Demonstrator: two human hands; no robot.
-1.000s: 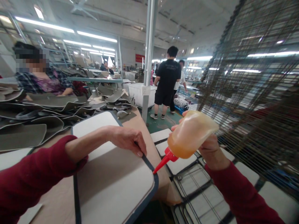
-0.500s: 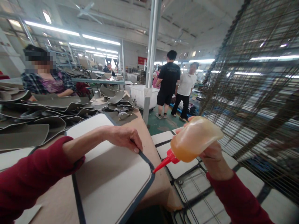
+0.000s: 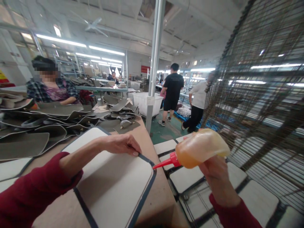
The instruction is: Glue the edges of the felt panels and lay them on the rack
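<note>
A white panel with a dark blue border [image 3: 114, 183] lies in front of me, its near right corner standing out over the table edge. My left hand [image 3: 123, 144] pinches the panel's far right edge between thumb and fingers. In my right hand [image 3: 215, 169] is a soft, see-through squeeze bottle [image 3: 201, 147] of amber liquid, held tilted on its side. Its red pointed nozzle [image 3: 165, 162] touches the dark border at the panel's right corner. The fingers behind the bottle are partly hidden.
Grey-green curved pieces [image 3: 54, 126] are heaped at the left of the brown table [image 3: 152, 190]. On the right, more bordered white panels [image 3: 187, 177] lie on wire racks, beside upright wire shelving [image 3: 266, 79]. A metal post [image 3: 153, 69] rises ahead. A co-worker [image 3: 51, 85] sits behind the heap.
The nozzle has moved along the border round the corner, slightly up and left. My left hand keeps its pinch. In the background, the person in white has turned and stepped right.
</note>
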